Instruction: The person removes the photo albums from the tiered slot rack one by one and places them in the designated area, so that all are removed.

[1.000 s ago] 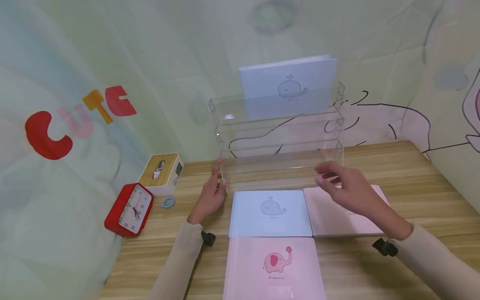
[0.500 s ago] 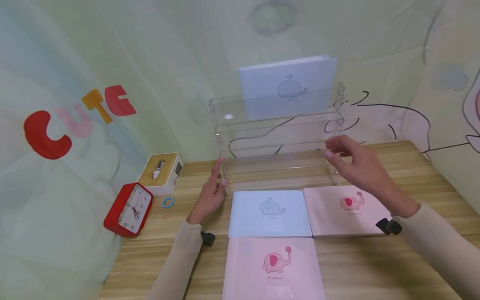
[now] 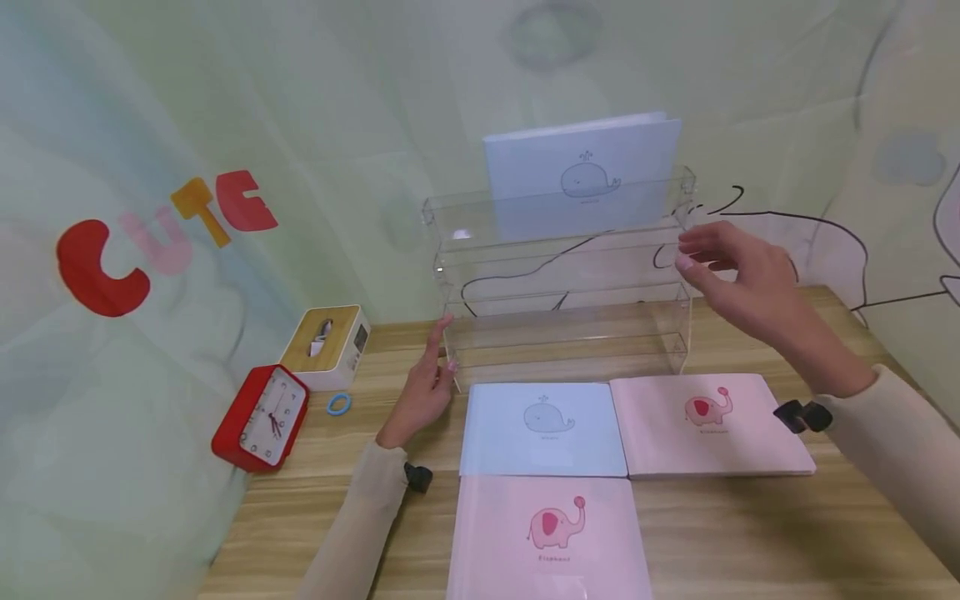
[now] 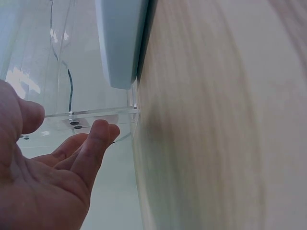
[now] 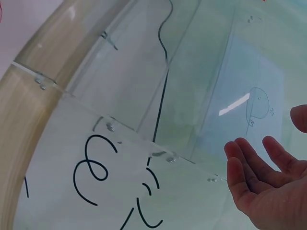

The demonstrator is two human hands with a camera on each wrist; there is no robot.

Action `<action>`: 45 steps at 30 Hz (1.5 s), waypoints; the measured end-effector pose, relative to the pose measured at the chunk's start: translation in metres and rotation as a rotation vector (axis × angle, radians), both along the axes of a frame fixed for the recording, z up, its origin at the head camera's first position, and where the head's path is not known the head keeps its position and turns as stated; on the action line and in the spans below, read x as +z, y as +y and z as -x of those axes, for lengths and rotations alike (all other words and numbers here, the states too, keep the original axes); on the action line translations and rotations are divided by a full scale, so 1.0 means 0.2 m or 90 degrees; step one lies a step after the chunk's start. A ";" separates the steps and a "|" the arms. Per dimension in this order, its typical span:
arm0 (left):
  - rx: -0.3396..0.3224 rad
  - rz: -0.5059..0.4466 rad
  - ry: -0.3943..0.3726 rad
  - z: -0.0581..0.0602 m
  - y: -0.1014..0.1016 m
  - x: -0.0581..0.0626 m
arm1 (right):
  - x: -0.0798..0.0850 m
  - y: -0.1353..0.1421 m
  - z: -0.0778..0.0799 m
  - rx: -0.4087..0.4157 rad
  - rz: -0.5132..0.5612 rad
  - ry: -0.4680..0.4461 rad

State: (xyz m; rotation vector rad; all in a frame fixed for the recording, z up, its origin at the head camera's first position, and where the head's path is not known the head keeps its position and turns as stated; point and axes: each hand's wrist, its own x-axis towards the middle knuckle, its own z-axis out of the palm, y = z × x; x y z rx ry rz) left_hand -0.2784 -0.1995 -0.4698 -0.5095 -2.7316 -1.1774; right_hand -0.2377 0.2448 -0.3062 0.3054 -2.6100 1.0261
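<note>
A clear acrylic tiered rack point(image 3: 562, 325) stands behind the books on the table. My left hand point(image 3: 422, 398) holds its left side panel low down, thumb on one side and fingers point(image 4: 91, 153) on the other. The right hand point(image 3: 738, 271) is raised beside the rack's upper right end, fingers gently bent, thumb apart, nothing between them. A pale blue whale book point(image 3: 581, 183) leans upright in the top tier. Flat in front lie another blue whale book point(image 3: 495, 433), a pink elephant book point(image 3: 652, 417) to its right and a second pink elephant book point(image 3: 495, 542) nearer me.
At the left are a red alarm clock point(image 3: 240, 425), a white box with a wooden lid point(image 3: 341, 367) holding a white item, and a small blue ring point(image 3: 339, 404). A patterned curtain point(image 3: 390, 100) hangs close behind the rack.
My right hand has risen and moved right, from over the right pink book to the rack's upper right end. The left hand stays at the rack's left side.
</note>
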 end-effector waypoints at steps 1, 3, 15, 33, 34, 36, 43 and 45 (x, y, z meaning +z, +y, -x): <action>0.001 -0.002 -0.001 0.00 0.00 0.00 | 0.01 0.00 0.01 -0.003 0.002 0.004; 0.002 -0.005 -0.003 0.00 0.00 0.00 | 0.03 0.01 0.02 -0.008 0.007 0.008; 0.000 -0.006 -0.007 0.00 0.00 0.00 | 0.18 0.01 0.12 -0.038 0.039 0.020; -0.006 -0.007 0.000 -0.01 0.00 0.01 | 0.31 0.04 0.28 -0.067 0.090 -0.031; -0.006 -0.008 0.000 -0.01 0.00 0.01 | 0.32 0.04 0.29 -0.064 0.095 -0.032; -0.005 -0.008 -0.003 -0.01 0.00 0.01 | 0.33 0.04 0.31 -0.059 0.104 -0.037; -0.004 -0.005 -0.005 0.00 0.00 0.00 | 0.35 0.04 0.37 -0.043 0.120 -0.049; -0.003 -0.005 -0.008 0.00 0.00 0.00 | 0.36 0.03 0.38 -0.040 0.120 -0.050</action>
